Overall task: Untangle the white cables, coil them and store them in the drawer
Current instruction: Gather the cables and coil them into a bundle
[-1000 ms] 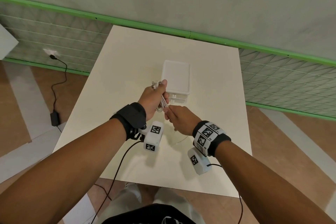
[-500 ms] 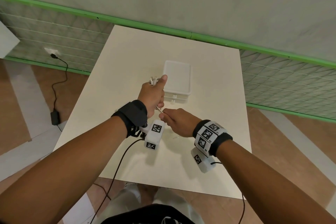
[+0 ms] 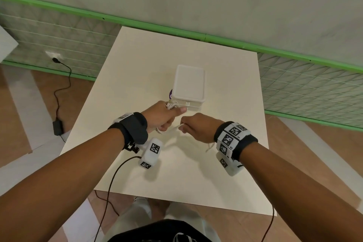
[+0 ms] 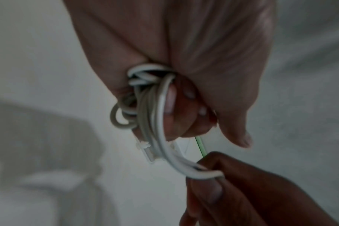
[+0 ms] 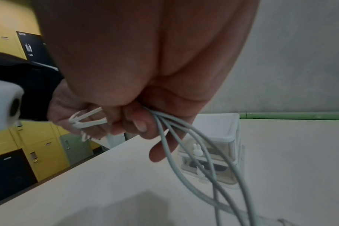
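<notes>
My left hand holds a bundle of white cables in its fist above the table, just in front of the small white drawer unit. In the left wrist view the cables loop out of the curled fingers. My right hand pinches several strands that run from the left fist. In the right wrist view those strands hang down from the right hand's fingers toward the table. The drawer unit has two drawers with bunny-shaped knobs, both closed.
The white table stands against a green-trimmed wall. A purple and white item peeks out left of the drawer unit. A black adapter and cord lie on the wooden floor at left. Yellow and black lockers stand behind.
My right hand has moved right and away from the left fist, drawing strands of cable out between the hands. The left hand has turned thumb-forward and stays near the drawer unit.
</notes>
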The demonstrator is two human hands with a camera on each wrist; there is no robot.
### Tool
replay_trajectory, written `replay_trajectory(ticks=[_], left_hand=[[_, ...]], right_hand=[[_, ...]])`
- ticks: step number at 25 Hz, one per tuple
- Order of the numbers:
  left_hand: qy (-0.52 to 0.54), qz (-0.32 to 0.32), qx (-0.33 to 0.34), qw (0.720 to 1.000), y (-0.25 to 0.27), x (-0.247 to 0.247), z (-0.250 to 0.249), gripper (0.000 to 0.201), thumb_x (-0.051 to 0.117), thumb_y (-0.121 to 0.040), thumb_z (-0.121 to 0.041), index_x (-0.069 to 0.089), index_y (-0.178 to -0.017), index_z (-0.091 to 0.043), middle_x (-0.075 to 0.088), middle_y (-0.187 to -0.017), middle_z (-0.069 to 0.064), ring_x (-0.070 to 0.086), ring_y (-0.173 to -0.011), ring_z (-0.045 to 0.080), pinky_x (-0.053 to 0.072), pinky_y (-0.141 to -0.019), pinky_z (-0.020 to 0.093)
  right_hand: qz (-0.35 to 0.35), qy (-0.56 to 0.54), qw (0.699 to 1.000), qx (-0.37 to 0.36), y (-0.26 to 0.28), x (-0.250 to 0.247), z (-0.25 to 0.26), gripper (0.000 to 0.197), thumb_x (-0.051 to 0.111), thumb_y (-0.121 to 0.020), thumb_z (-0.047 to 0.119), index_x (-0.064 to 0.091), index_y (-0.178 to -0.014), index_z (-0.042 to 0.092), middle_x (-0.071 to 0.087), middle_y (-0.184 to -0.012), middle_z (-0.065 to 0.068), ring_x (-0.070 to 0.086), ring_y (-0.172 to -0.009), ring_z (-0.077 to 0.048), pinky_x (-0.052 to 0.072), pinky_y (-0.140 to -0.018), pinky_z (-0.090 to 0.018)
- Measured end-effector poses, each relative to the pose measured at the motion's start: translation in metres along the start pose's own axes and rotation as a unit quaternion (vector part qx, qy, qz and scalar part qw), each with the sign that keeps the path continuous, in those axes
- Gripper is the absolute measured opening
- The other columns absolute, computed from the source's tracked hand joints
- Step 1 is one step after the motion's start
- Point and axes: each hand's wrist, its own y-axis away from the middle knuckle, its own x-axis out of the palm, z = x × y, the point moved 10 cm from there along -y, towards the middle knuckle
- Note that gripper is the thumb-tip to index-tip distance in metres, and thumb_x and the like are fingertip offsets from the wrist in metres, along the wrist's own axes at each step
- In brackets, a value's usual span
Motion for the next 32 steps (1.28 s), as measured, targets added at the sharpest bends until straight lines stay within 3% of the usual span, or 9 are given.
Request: replay_trajectory(ticks=[2, 7, 12, 15, 18, 21, 24, 28, 32], left_hand=[[-0.03, 0.054, -0.012, 0.998, 0.003, 0.011, 0.006, 0.042, 0.074, -0.087, -0.039, 0.048, -0.066, -0.013, 0.027, -0.055, 0.002, 0.019, -0.048, 0.016, 0.016, -0.046, 0.025], [-0.112, 0.113, -0.027, 0.987, 0.008, 0.024, 0.008, 0.032, 0.079, -0.083, -0.022, 0.052, -0.075, -0.008, 0.035, -0.053, 0.001, 0.028, -0.048, 0.017, 0.025, -0.048, 0.026], [-0.147, 0.155, -0.012, 0.977, 0.01, 0.029, -0.002, 0.031, 0.072, -0.088, -0.04, 0.065, -0.087, -0.01, 0.052, -0.072, 0.01, 0.049, -0.056, 0.016, 0.041, -0.058, 0.026], [-0.095, 0.183, 0.015, 0.978, 0.015, 0.035, -0.012, 0.017, 0.064, -0.096, -0.028, 0.068, -0.094, -0.012, 0.068, -0.09, 0.012, 0.067, -0.078, 0.017, 0.051, -0.071, 0.026], [-0.036, 0.158, 0.004, 0.987, 0.014, 0.025, -0.007, 0.014, 0.064, -0.096, -0.023, 0.068, -0.088, -0.013, 0.069, -0.08, 0.011, 0.067, -0.074, 0.026, 0.057, -0.075, 0.035], [0.031, 0.08, -0.006, 0.996, 0.007, 0.006, 0.001, 0.033, 0.061, -0.098, -0.023, 0.071, -0.068, -0.029, 0.039, -0.059, 0.001, 0.04, -0.051, 0.016, 0.052, -0.065, 0.037], [0.096, -0.01, 0.029, 0.995, 0.003, -0.008, -0.005, 0.04, 0.059, -0.1, -0.027, 0.06, -0.059, -0.028, 0.027, -0.058, -0.003, 0.027, -0.049, 0.014, 0.038, -0.055, 0.03], [0.168, -0.081, 0.065, 0.98, -0.001, -0.01, -0.009, 0.029, 0.057, -0.1, -0.033, 0.053, -0.077, -0.014, 0.036, -0.057, 0.0, 0.037, -0.052, 0.017, 0.042, -0.059, 0.033], [0.16, -0.048, 0.063, 0.984, -0.003, 0.004, -0.009, 0.033, 0.056, -0.098, -0.041, 0.062, -0.095, -0.009, 0.054, -0.066, 0.005, 0.052, -0.058, 0.017, 0.046, -0.06, 0.029]], right_hand=[[-0.013, 0.001, 1.0, -0.003, -0.001, -0.009, -0.001, 0.032, 0.042, -0.103, 0.04, 0.062, -0.1, 0.015, 0.068, -0.088, -0.006, 0.063, -0.081, -0.026, 0.051, -0.078, -0.039], [-0.018, 0.014, 0.998, 0.054, 0.003, -0.02, -0.017, 0.039, 0.046, -0.1, 0.046, 0.049, -0.073, 0.018, 0.053, -0.071, 0.001, 0.051, -0.069, -0.022, 0.039, -0.062, -0.034], [-0.023, -0.128, 0.988, 0.083, 0.011, -0.022, -0.023, 0.033, 0.05, -0.099, 0.044, 0.054, -0.086, 0.014, 0.051, -0.077, 0.006, 0.045, -0.066, -0.012, 0.035, -0.061, -0.027], [-0.018, -0.221, 0.971, 0.088, 0.011, -0.019, -0.027, 0.031, 0.054, -0.096, 0.043, 0.06, -0.094, 0.012, 0.054, -0.079, 0.006, 0.049, -0.07, -0.013, 0.042, -0.068, -0.028], [-0.04, -0.393, 0.914, 0.097, 0.012, -0.019, -0.037, 0.015, 0.056, -0.095, 0.019, 0.066, -0.095, 0.008, 0.051, -0.075, 0.0, 0.046, -0.067, -0.015, 0.041, -0.063, -0.028], [-0.067, -0.335, 0.936, 0.091, 0.013, -0.027, -0.04, 0.027, 0.045, -0.103, 0.019, 0.067, -0.102, 0.002, 0.054, -0.073, -0.001, 0.05, -0.064, -0.016, 0.047, -0.066, -0.029], [-0.098, -0.315, 0.939, 0.093, 0.011, -0.028, -0.039, 0.039, 0.036, -0.107, 0.029, 0.064, -0.097, 0.004, 0.054, -0.066, 0.003, 0.059, -0.061, -0.016, 0.053, -0.073, -0.036], [-0.119, -0.313, 0.94, 0.067, 0.003, -0.023, -0.018, 0.038, 0.035, -0.106, 0.032, 0.059, -0.084, 0.013, 0.049, -0.063, 0.004, 0.055, -0.057, -0.016, 0.06, -0.074, -0.044], [-0.161, -0.314, 0.933, 0.076, 0.001, -0.022, -0.008, 0.039, 0.035, -0.106, 0.029, 0.063, -0.086, 0.011, 0.05, -0.066, 0.002, 0.053, -0.052, -0.012, 0.061, -0.057, -0.035]])
